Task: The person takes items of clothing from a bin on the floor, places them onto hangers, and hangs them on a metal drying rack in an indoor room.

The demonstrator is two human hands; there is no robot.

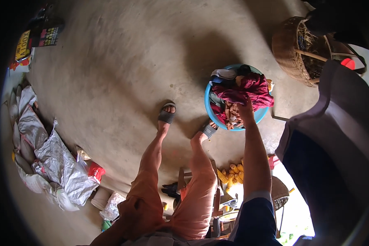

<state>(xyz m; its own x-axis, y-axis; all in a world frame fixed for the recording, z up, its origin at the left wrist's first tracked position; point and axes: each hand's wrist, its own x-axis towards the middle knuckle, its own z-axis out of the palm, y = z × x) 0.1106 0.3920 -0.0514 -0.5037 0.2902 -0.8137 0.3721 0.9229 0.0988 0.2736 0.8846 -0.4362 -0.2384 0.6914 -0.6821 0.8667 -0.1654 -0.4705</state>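
Observation:
A light-blue plastic basin (207, 101) stands on the concrete floor, heaped with crumpled clothes. My right hand (246, 108) reaches down into it and grips a maroon garment (255, 87) lying on top. Around that garment are a light grey cloth (224, 73), a brown patterned cloth (232, 113) and some dark pieces. In deep shadow, my left hand (133, 212) seems to rest on my left thigh over the orange shorts (153, 196); its fingers are not clear. My right foot, in a grey striped slide sandal (209, 130), is against or very near the basin's rim.
A wicker basket (284, 50) with straw inside lies at upper right. Close grey and dark-blue fabric (332, 123) blocks the right side. Corn cobs (233, 173) lie behind my right leg beside a wooden seat (216, 203). White woven sacks (61, 163) line the left; a yellow plate (23, 44) bears writing.

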